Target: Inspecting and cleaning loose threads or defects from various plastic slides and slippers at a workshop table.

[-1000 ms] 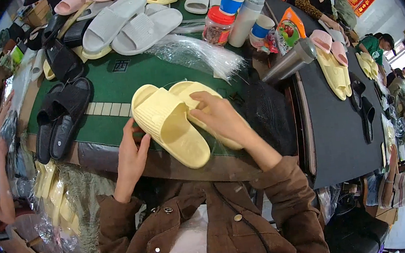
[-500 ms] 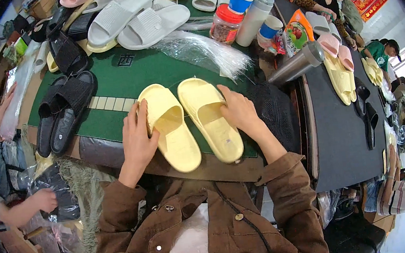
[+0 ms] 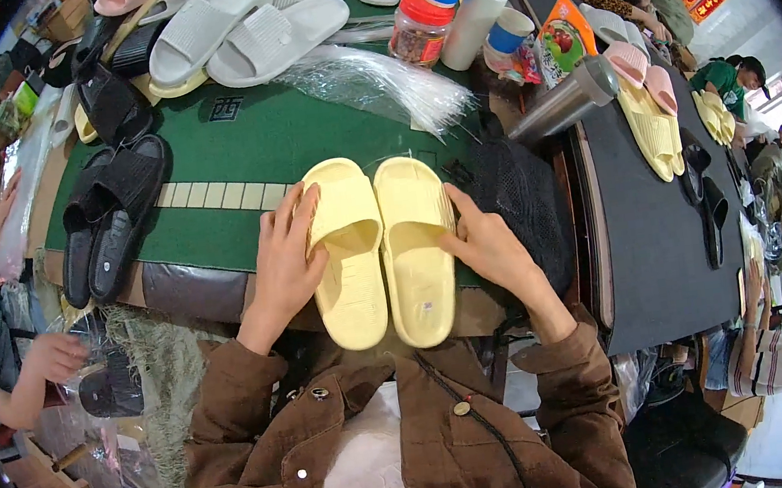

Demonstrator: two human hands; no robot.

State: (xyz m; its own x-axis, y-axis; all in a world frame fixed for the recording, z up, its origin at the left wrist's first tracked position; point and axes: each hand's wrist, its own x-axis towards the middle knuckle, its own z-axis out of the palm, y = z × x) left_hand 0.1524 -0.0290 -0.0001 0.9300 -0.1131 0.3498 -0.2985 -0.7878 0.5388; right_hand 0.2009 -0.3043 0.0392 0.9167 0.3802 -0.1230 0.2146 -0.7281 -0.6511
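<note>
Two pale yellow slide slippers lie side by side, almost touching, over the near edge of the green table mat (image 3: 207,149). My left hand (image 3: 284,251) grips the left yellow slipper (image 3: 351,297) at its outer side, thumb at the strap opening. My right hand (image 3: 492,242) grips the right yellow slipper (image 3: 420,284) by its outer edge, thumb at the strap. Both toes point away from me. A small mark shows on the right slipper's heel. To the left on the mat lies a pair of black slippers (image 3: 123,217).
Grey slippers (image 3: 276,37) are piled at the back left, beside clear plastic bags (image 3: 372,77). A red-lidded jar (image 3: 421,28), paper cups and a steel tumbler (image 3: 572,93) stand at the back right. Co-workers sit on both sides; one person's hand (image 3: 57,357) is at left.
The two yellow slippers have come together and turned straighter, their heels nearer to me. Both hands moved with them. The co-worker's hand at left has risen slightly.
</note>
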